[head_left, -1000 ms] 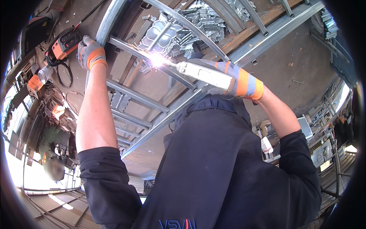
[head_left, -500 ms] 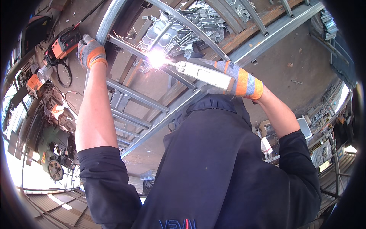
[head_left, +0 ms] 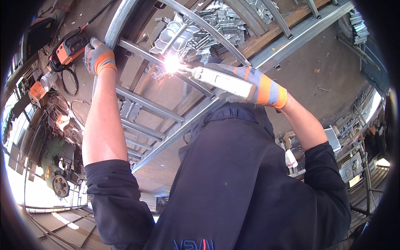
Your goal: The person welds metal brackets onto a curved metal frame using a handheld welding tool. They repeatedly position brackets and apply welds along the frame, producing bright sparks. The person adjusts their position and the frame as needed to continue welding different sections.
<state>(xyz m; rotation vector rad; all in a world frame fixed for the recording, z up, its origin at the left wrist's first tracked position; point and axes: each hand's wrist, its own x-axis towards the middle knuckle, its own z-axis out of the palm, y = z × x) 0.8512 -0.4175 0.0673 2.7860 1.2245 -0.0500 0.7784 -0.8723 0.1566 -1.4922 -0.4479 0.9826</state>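
My right hand (head_left: 262,85), in a grey, orange and blue knit glove, is wrapped round a white welding torch (head_left: 225,83). A glaring white arc with sparks burns at the torch's tip, on a crossbar of a grey steel frame (head_left: 196,86). The glare hides the exact spot where they meet. My left hand (head_left: 100,57), in a matching glove, is closed on the frame's left side rail (head_left: 119,25). Beyond the arc, a silvery ornamental metal piece (head_left: 175,35) lies against the frame bars.
A heap of stamped metal pieces (head_left: 218,31) lies behind the frame. An orange and black machine (head_left: 71,48) with a cable stands left of my left hand. At the lower left is a green machine with a wheel (head_left: 61,185). Metal stock (head_left: 359,27) is stacked at the far right.
The arc's glare and sparks have changed shape slightly, with fewer sparks flying to the upper left. Both hands and the torch stay practically where they were.
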